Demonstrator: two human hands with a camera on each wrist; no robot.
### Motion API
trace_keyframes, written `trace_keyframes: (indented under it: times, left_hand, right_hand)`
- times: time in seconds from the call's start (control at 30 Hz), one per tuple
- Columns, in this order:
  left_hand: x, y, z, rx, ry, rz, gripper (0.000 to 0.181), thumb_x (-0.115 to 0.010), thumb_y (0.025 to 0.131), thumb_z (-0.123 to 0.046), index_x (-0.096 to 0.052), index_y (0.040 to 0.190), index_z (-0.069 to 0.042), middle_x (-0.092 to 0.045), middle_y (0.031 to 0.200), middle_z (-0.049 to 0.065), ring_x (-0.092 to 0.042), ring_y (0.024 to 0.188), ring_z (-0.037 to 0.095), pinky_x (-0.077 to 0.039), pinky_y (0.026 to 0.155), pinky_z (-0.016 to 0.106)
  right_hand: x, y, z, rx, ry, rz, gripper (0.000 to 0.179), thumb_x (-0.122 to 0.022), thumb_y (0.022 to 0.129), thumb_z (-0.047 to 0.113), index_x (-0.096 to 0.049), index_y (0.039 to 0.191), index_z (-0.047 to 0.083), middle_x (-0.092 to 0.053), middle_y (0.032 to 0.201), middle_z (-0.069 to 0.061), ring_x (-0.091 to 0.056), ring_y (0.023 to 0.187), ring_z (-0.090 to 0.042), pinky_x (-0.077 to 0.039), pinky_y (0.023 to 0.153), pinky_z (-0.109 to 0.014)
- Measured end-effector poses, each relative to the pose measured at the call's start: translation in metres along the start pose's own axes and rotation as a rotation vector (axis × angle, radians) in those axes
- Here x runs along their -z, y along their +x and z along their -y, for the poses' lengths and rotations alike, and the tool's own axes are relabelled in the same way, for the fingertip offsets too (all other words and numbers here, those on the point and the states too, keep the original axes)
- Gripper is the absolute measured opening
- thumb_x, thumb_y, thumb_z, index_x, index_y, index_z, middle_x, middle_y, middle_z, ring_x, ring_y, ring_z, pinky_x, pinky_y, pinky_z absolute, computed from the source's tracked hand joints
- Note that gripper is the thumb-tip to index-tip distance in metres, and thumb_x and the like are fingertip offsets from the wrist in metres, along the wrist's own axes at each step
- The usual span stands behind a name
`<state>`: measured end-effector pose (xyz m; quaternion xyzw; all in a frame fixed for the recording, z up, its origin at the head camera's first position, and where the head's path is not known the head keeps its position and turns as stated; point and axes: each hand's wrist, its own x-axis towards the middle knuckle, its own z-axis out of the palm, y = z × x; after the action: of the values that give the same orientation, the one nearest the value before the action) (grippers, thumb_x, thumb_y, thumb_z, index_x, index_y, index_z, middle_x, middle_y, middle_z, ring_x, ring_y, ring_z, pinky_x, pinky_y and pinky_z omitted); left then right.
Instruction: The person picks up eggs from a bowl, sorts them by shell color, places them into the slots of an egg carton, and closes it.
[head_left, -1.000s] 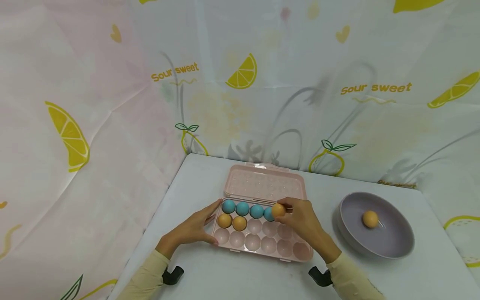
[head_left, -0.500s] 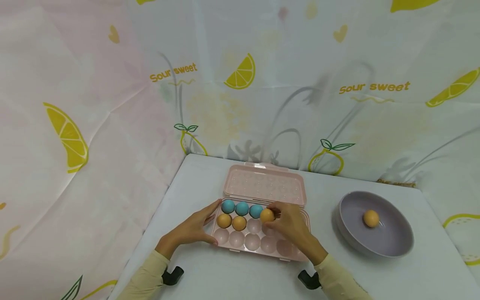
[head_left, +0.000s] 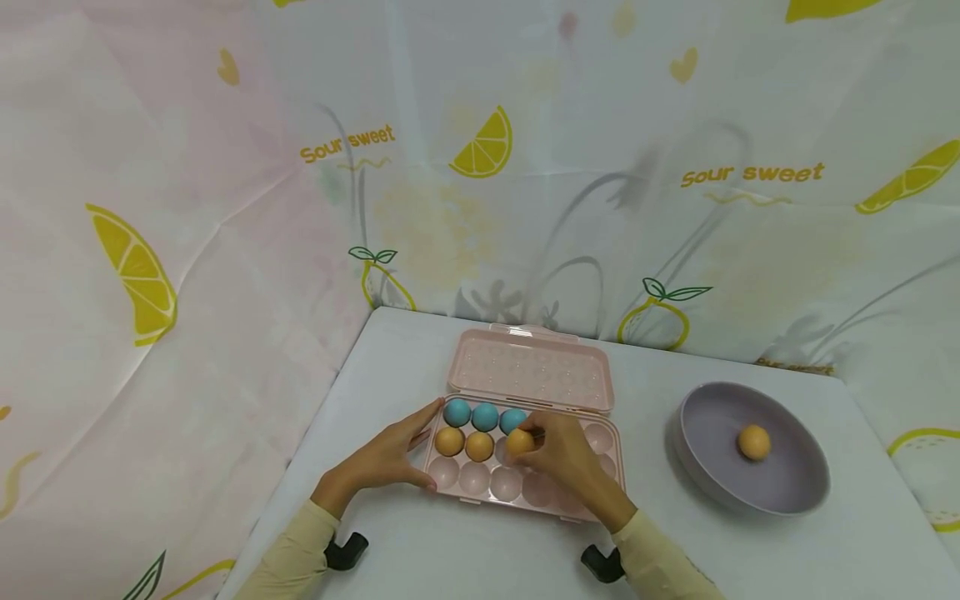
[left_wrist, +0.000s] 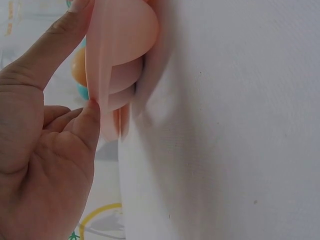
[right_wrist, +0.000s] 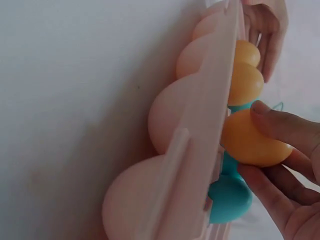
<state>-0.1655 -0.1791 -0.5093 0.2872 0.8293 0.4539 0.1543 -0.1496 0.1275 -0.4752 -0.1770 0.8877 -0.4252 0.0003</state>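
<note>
A pink egg box (head_left: 525,492) lies with its lid folded back on the table. My left hand (head_left: 386,450) holds the box's left end, thumb at the near corner and index finger at the far one; its fingertips touch the rim in the left wrist view. My right hand (head_left: 570,458) pinches an orange egg (right_wrist: 255,140) between thumb and fingers, just above the middle row. Two orange eggs (head_left: 479,447) sit at that row's left. Blue eggs (head_left: 485,417) fill the back row's left part; the hand hides some cells. A blue egg (right_wrist: 230,197) shows below the held egg in the right wrist view.
A round purple bowl (head_left: 705,467) stands at the right with one orange egg (head_left: 753,442) in it. The open lid (head_left: 531,367) reaches towards the back wall. A lemon-print cloth (head_left: 480,217) hangs behind and beside the white table (head_left: 390,550).
My right hand has carried the orange egg leftwards and slightly nearer, from over the back row to the middle row. The egg in the bowl has rolled a little right. The left hand stays put.
</note>
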Motion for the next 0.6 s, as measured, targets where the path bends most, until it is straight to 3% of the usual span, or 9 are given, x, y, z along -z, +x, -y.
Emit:
trace_keyframes:
  times: [0.6]
  left_hand:
    - [0.0, 0.0, 0.001, -0.003, 0.01, -0.006, 0.125, -0.094, 0.061, -0.019, -0.014, 0.157, -0.008, -0.015, 0.162, 0.007, -0.019, 0.146, 0.022, -0.035, 0.11, 0.033]
  right_hand:
    - [-0.022, -0.005, -0.002, -0.013, -0.164, -0.037, 0.038, -0.089, 0.069, 0.016, -0.068, 0.1, 0.01, -0.062, 0.091, 0.007, -0.056, 0.082, -0.009, -0.054, 0.07, -0.023]
